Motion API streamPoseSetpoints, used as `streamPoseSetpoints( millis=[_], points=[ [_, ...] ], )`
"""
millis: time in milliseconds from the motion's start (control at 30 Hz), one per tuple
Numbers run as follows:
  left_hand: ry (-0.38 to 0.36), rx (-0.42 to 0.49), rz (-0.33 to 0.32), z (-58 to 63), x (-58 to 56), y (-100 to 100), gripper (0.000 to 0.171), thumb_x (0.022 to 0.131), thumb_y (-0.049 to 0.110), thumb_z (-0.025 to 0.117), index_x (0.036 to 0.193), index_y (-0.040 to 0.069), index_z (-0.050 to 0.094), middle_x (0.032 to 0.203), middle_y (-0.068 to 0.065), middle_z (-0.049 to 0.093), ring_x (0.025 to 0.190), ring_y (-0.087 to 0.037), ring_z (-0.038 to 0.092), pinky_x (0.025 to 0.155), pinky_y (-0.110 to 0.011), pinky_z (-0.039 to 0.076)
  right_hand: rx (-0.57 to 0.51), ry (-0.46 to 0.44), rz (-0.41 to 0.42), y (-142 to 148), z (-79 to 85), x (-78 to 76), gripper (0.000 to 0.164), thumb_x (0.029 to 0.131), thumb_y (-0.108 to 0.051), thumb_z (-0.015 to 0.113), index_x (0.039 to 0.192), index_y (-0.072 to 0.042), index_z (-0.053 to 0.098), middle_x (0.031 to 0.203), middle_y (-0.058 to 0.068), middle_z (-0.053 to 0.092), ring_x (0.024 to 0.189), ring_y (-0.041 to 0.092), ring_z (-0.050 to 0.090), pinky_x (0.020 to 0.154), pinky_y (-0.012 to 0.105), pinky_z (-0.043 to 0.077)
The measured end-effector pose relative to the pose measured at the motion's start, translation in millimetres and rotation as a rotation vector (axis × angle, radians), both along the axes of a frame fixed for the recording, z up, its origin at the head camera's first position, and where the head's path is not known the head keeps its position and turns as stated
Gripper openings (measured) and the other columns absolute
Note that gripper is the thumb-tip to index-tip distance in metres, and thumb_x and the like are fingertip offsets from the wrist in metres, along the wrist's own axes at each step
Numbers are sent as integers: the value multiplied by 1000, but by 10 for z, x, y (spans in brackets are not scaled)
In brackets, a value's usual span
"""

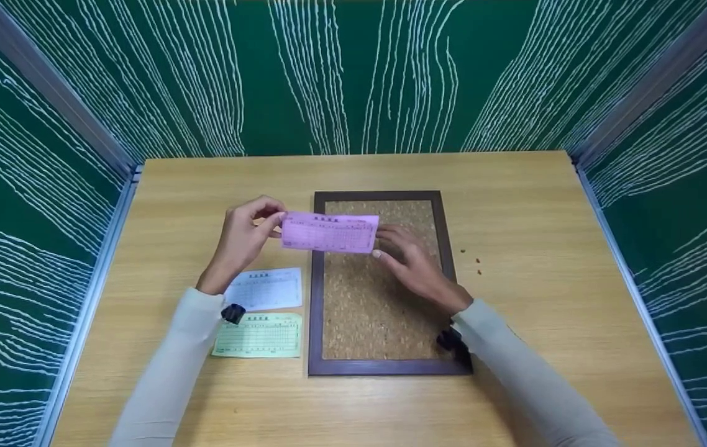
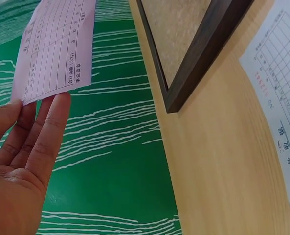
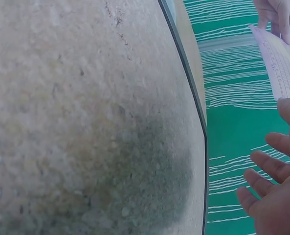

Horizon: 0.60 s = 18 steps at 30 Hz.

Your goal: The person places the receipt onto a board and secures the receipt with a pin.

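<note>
My left hand [image 1: 245, 233] pinches the left end of a pink receipt slip [image 1: 328, 233] printed with a table, thumb in front and fingers behind. The slip is held up over the left side and upper part of a cork board [image 1: 378, 298] in a dark frame. At the slip's other end is my right hand [image 1: 412, 264], its thumb tip right at the lower right corner. In the right wrist view the fingers [image 3: 264, 169] of that hand are spread, with none curled round the paper [image 3: 281, 63].
Left of the board, a pale blue-white slip [image 1: 269, 288] lies above a green slip [image 1: 260, 335] on the wooden table [image 1: 533, 347]. Several tiny red and dark bits [image 1: 478, 261] lie right of the board. Green walls [image 1: 353, 74] with white lines enclose the back and sides.
</note>
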<state>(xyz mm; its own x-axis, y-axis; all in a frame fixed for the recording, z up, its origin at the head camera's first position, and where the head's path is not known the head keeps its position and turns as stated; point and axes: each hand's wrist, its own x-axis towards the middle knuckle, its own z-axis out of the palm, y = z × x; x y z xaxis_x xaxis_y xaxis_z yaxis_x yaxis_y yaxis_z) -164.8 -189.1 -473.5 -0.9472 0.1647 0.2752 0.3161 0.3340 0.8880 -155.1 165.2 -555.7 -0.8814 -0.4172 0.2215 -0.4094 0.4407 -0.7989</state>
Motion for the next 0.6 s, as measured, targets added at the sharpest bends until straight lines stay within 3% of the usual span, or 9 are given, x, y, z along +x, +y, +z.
streamPoseSetpoints(
  millis=[233,433,600],
  points=[
    [6,46,-30,-21,12,61,9,105,1,71,112,0,78,106,-13,76,97,-26,75,77,-47,68,-96,-42,11,-33,4,-2,37,112,-25,68,147,-13,70,154,5,63,147,28,55,124,57,41],
    [-9,45,-28,-40,16,86,9,106,1,71,112,2,78,107,-12,76,99,-25,74,76,-37,68,-182,-32,3,-26,7,43,17,110,-16,70,123,-7,78,147,9,69,144,31,59,124,58,41],
    [-26,62,-25,-53,4,120,8,106,0,71,111,1,77,106,-12,75,97,-26,74,75,-39,68,-238,-73,-21,-1,31,110,11,110,-12,70,113,-6,78,150,8,67,147,30,57,122,59,44]
  ],
)
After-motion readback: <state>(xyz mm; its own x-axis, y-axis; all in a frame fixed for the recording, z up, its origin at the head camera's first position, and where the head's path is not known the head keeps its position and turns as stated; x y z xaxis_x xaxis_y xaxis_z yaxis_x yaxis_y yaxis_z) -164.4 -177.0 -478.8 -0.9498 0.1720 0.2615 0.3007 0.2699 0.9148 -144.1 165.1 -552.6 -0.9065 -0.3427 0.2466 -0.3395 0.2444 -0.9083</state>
